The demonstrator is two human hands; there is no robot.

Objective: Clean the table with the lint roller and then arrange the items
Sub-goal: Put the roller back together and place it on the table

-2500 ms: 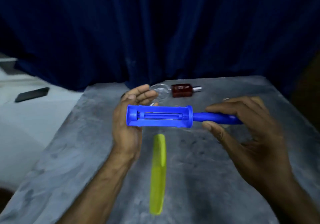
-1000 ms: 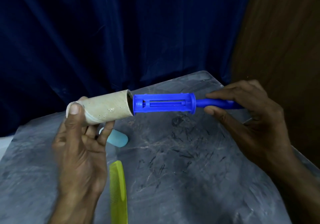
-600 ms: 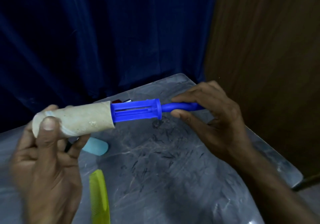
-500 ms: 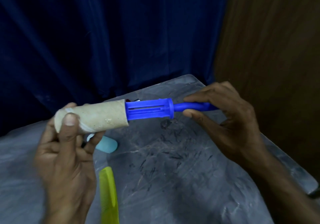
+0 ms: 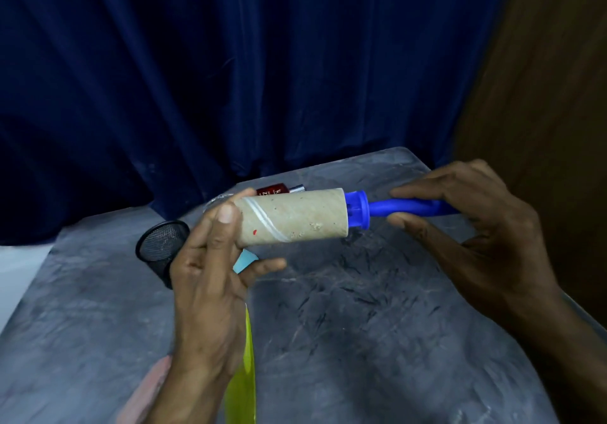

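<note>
Grey scuffed table [image 5: 361, 325], dark blue curtain [image 5: 230, 79] behind, brown wall [image 5: 542, 95] far right. Lint roller [image 5: 295, 221] held above the table: left hand [image 5: 210, 279] wrapped on its paper roll, right hand [image 5: 486, 226] pinching the blue handle. On the table: black mesh cup [image 5: 161, 246] left, yellow comb [image 5: 244, 374] near, red bottle [image 5: 274, 191] far

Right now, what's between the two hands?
In the head view, the lint roller: left hand holds its beige roll, right hand its blue handle.
</note>
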